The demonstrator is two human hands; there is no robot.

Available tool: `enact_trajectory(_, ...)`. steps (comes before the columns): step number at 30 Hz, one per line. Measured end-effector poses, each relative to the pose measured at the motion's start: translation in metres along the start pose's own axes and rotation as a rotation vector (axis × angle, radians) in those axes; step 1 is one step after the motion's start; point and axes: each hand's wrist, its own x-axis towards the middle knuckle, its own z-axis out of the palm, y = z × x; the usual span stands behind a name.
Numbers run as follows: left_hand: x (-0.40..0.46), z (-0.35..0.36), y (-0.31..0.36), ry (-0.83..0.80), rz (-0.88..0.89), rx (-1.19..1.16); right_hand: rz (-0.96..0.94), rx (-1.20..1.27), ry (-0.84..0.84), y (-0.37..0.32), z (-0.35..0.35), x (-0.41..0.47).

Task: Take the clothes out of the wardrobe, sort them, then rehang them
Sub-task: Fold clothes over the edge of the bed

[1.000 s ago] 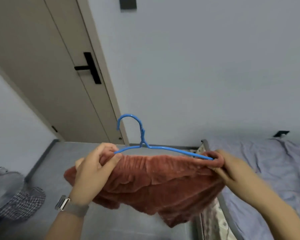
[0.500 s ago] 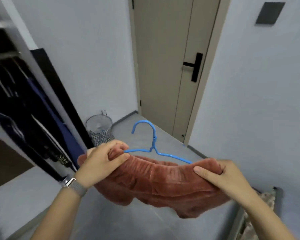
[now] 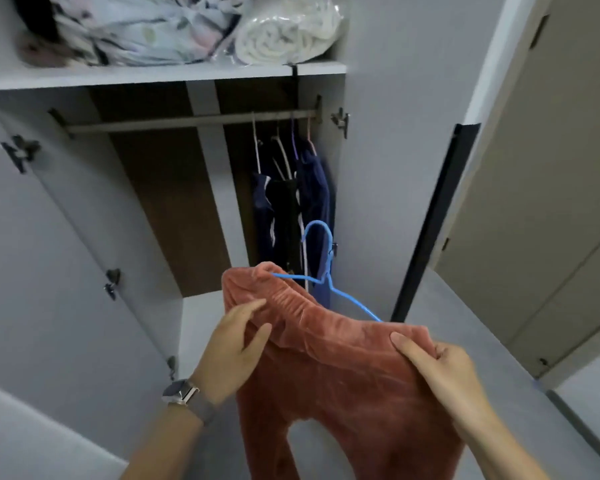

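- Wardrobe (image 3: 326, 202): fills the upper and centre frame, doors open. A second ago the view held only a door, wall and bed; half a second ago the wardrobe sat at the left edge. The person has turned to face it, which I judge to mean the rehanging step is now in hand.
- Top shelf (image 3: 153, 76): upper left of frame, carrying folded bedding and a rolled white blanket in clear wrap.
- Rail (image 3: 187, 121): runs across the upper centre. Its left and middle stretch is bare; dark garments (image 3: 291, 209) hang bunched at its right end.
- Rust-red trousers (image 3: 343, 375): lower centre, waistband spread across the hanger and legs dropping out of the bottom of frame. Held in front of the wardrobe, not yet on the rail.
- Blue hanger (image 3: 328, 282): centre frame, hook upright and well below the rail, arms inside the waistband.
- Left hand (image 3: 232, 351): grip pinching the waistband at its left end, thumb in front, as before.
- Right hand (image 3: 444, 368): grip pinching the waistband's right end, thumb on top.
- Judgement: the hook must be raised to the rail; one hand will likely need to shift to the hanger.
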Motion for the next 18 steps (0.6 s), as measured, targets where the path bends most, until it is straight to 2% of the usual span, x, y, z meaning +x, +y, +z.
enact_trajectory(5, 0.02, -0.063, -0.065, 0.046, -0.1, -0.081, 0.033, 0.101, -0.064, -0.023, 0.107, 0.038)
enact_trajectory(9, 0.052, -0.087, -0.102, 0.065, -0.132, -0.118, 0.053, 0.106, -0.128, -0.051, 0.156, 0.069)
enact_trajectory(13, 0.097, -0.085, -0.12, 0.089, -0.117, -0.097, 0.02, 0.131, -0.121, -0.078, 0.192, 0.114)
enact_trajectory(18, 0.168, -0.066, -0.127, -0.055, -0.12, -0.167, -0.026, 0.152, -0.164, -0.105, 0.233, 0.185)
